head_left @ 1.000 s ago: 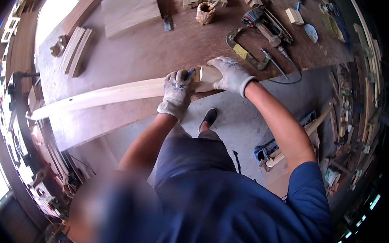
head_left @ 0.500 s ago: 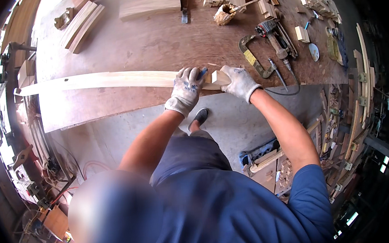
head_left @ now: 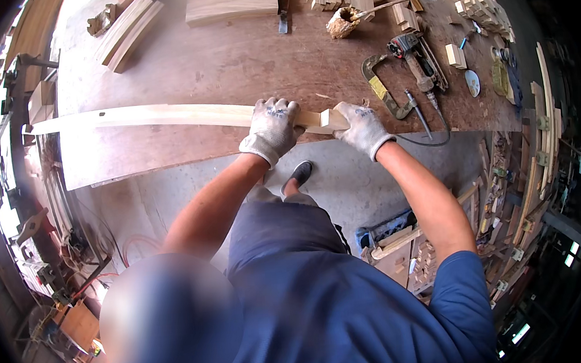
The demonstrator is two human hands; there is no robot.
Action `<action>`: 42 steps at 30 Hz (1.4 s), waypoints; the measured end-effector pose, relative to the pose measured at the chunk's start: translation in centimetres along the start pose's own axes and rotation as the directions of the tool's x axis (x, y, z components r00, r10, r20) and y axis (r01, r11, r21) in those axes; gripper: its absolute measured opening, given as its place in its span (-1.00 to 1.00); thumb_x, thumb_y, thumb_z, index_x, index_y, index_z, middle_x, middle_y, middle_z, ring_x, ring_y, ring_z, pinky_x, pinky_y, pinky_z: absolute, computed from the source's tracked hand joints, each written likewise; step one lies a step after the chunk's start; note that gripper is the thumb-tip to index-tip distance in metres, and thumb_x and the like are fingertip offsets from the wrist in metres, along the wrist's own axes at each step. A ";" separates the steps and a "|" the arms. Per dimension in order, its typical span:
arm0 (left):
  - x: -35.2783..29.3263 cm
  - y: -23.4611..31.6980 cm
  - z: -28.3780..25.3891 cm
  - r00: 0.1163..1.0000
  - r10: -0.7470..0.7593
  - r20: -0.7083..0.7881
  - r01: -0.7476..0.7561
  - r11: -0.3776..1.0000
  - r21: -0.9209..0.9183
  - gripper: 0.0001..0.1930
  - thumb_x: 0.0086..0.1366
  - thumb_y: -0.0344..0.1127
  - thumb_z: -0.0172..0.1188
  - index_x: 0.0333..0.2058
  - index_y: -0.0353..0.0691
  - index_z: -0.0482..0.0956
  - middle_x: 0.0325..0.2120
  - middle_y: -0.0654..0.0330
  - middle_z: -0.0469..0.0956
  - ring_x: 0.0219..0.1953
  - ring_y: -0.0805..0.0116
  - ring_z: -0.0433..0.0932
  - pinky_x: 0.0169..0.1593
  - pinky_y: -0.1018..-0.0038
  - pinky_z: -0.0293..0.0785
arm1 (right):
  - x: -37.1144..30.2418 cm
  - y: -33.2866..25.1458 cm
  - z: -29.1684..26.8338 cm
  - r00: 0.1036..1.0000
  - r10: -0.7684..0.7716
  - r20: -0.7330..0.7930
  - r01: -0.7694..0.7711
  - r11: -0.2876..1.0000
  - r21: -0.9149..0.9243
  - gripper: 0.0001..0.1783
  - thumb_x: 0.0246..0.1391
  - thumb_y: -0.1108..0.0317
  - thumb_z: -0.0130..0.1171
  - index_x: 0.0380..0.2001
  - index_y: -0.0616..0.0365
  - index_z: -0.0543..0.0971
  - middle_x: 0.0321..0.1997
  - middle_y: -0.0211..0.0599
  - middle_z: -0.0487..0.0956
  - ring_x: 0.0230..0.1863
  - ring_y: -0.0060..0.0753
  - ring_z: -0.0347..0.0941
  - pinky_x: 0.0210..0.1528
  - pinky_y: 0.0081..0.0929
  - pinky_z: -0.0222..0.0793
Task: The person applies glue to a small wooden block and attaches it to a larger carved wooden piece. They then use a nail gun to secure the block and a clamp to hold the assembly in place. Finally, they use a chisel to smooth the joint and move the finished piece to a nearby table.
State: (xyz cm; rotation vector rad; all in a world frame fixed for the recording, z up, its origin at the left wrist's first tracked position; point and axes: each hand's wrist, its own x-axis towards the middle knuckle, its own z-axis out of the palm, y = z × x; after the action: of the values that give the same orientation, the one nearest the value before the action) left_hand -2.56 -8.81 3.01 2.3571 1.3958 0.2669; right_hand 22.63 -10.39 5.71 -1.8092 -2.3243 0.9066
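A long, slightly curved strip of pale wood (head_left: 162, 114) lies along the near part of the workbench. My left hand (head_left: 274, 126), in a whitish work glove, is closed over the strip near its right end, fingers wrapped over the far edge. Just right of it a small wooden block (head_left: 333, 119) sits at the strip's end. My gloved right hand (head_left: 364, 126) grips this block from the right, thumb and fingers around it; its fingertips are partly hidden. Whether the block is joined to the strip I cannot tell.
Right of my hands lie a yellow-marked C-clamp (head_left: 386, 92) and an air nail gun (head_left: 418, 65) with its hose. Beyond stand a crusted glue pot (head_left: 343, 24) with a stick and stacks of wood blocks (head_left: 474, 3). Curved boards (head_left: 130, 34) lie far left.
A blue object seen at my left fingertips is now out of sight. My left hand has shifted slightly left and tilted over the strip. My right hand stays on the block.
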 end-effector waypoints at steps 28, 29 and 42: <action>3.6 0.0 1.2 0.985 0.010 -0.175 -0.035 0.989 -0.143 -0.49 0.12 0.03 0.48 0.04 0.04 0.69 -0.13 0.25 0.69 0.02 0.17 0.57 0.16 0.13 0.35 | 4.8 0.5 0.3 0.967 -0.172 -0.187 0.153 0.982 -0.112 -0.58 -0.08 0.34 0.48 -0.15 0.07 0.53 -0.16 -0.04 0.66 -0.04 0.15 0.60 0.00 0.00 0.52; 3.9 0.1 1.0 0.986 0.007 -0.165 -0.032 0.989 -0.146 -0.50 0.13 0.02 0.48 0.05 0.07 0.69 -0.13 0.26 0.69 0.02 0.18 0.57 0.15 0.13 0.35 | 5.0 0.5 0.2 0.970 -0.166 -0.176 0.147 0.982 -0.115 -0.59 -0.08 0.34 0.48 -0.15 0.07 0.53 -0.16 -0.04 0.66 -0.05 0.15 0.60 -0.01 0.00 0.52; 3.7 0.4 0.1 0.991 -0.020 -0.133 0.000 0.988 -0.153 -0.57 0.14 -0.04 0.47 0.01 0.16 0.73 -0.14 0.31 0.67 0.02 0.19 0.56 0.13 0.12 0.36 | 4.9 0.5 0.6 0.972 -0.163 -0.169 0.142 0.981 -0.128 -0.56 -0.08 0.32 0.49 -0.13 0.08 0.53 -0.15 -0.06 0.66 -0.04 0.12 0.60 0.01 0.00 0.52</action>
State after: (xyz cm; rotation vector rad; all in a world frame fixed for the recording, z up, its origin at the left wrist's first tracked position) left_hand -0.44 -5.74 2.99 2.2417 1.3939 0.5193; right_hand 21.33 -6.10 3.47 -1.6447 -2.4050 0.5755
